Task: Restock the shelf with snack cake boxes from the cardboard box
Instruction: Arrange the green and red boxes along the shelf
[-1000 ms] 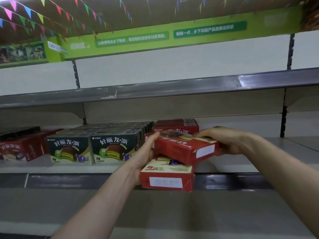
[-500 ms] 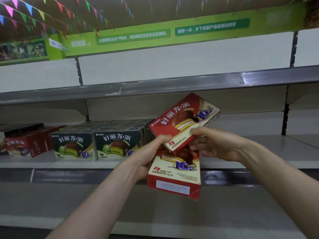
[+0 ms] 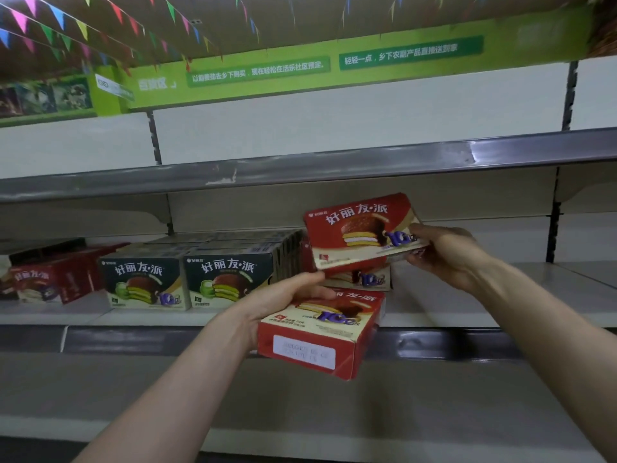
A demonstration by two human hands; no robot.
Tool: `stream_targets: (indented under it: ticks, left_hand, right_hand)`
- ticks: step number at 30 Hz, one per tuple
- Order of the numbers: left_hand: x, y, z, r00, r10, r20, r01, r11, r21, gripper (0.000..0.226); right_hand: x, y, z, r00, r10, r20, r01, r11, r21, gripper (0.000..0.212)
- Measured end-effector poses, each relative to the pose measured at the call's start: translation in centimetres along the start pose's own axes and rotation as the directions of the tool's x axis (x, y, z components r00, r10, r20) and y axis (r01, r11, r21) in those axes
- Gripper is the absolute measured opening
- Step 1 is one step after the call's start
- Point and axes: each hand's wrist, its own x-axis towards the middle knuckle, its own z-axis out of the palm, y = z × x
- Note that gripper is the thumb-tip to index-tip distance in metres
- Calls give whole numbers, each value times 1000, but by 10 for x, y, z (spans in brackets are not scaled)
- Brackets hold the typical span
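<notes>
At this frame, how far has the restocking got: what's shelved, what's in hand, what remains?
Done: green boxes stand in rows on the shelf, and a red box on the shelf sits beside them. In hand: the right hand holds an upper red box front-out above that spot; the left hand grips a lower red box. Left: shelving both. The cardboard box is out of view, so remaining stock is unknown.

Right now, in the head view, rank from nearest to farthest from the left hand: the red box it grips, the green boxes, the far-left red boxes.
1. Red box, in the left hand.
2. Green boxes, left of it on the shelf.
3. Far-left red boxes, at the shelf's left end.
</notes>
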Motion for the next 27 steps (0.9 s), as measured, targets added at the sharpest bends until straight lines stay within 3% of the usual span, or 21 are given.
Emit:
stream_targets:
  ticks: [3,9,12,15,18,20,22,24,26,27]
  left_hand:
    - [3,2,-1,1000,16,18,-17,999,31,51]
    - [0,0,0,1000,1,-12,-3,990,-144,65]
    - [1,2,0,998,17,-56,-26,987,-160,65]
    - [1,2,2,997,20,-78,-35,980,-197,41]
    - [5,1,2,996,26,-86,-45,975,-219,33]
    - [8,1,2,997,29,-66,-43,976,-212,36]
    - [10,2,2,998,40,-51,-49,981,-189,48]
    - [9,3,1,998,43,-44,-50,982,-182,64]
    - [9,3,-1,999,42,-13,-43,986,-161,65]
    - [9,3,-1,999,34,11,-32,991,-132,60]
  right_hand:
    - [2,9,3,999,4,43,-2,999,-38,11]
    - [0,39,13,995,1,98,31,944,-329,22]
    - [14,50,13,994,-97,45,104,799,-593,12]
    - [28,57,14,996,-84,11,60,608,-791,7]
    - [36,62,18,995,-96,-19,33,509,-860,14]
    - [41,63,18,996,-83,-24,18,472,-882,15]
    - [42,58,15,996,-77,-33,6,458,-889,32]
    - [36,47,10,976,-212,-55,50,459,-887,48]
    - [23,34,7,926,-378,-23,175,482,-859,38]
    - [15,27,7,922,-387,7,231,534,-813,30]
